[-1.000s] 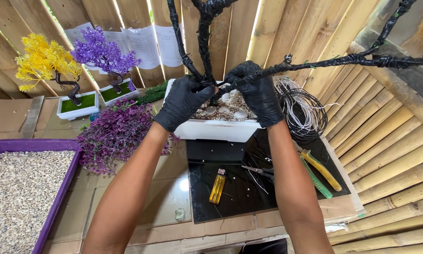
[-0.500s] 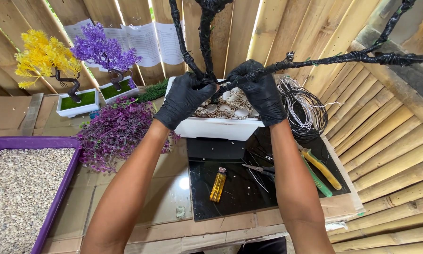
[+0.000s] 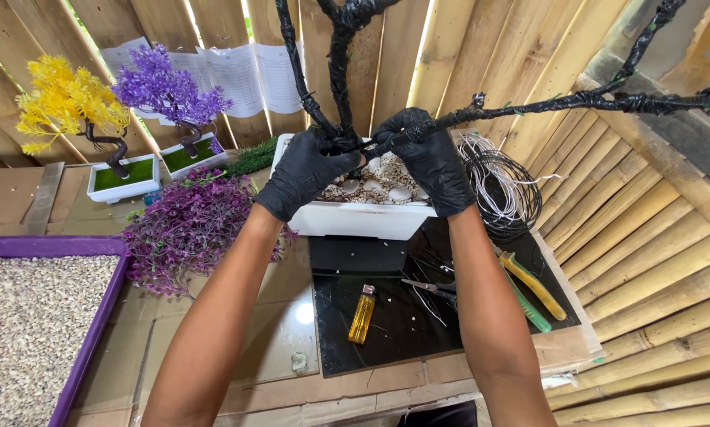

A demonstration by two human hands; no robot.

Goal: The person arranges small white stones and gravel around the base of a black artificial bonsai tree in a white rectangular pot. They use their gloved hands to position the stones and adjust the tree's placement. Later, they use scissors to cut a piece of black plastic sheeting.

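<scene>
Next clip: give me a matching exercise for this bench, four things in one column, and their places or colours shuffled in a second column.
Things:
1. lighter
2. gravel tray
3. wire coil
4. yellow tree

Descriptions:
A. purple, at the near left edge
B. far left, in a white pot
C. yellow, lying on the dark glass slab
D. beside the right hand, against the bamboo wall

Pairs: 1-C, 2-A, 3-D, 4-B

Gloved left hand [image 3: 303, 170], right hand [image 3: 430, 158] gripping black wire tree [image 3: 340, 71] (white planter [image 3: 363, 220] below)
</scene>
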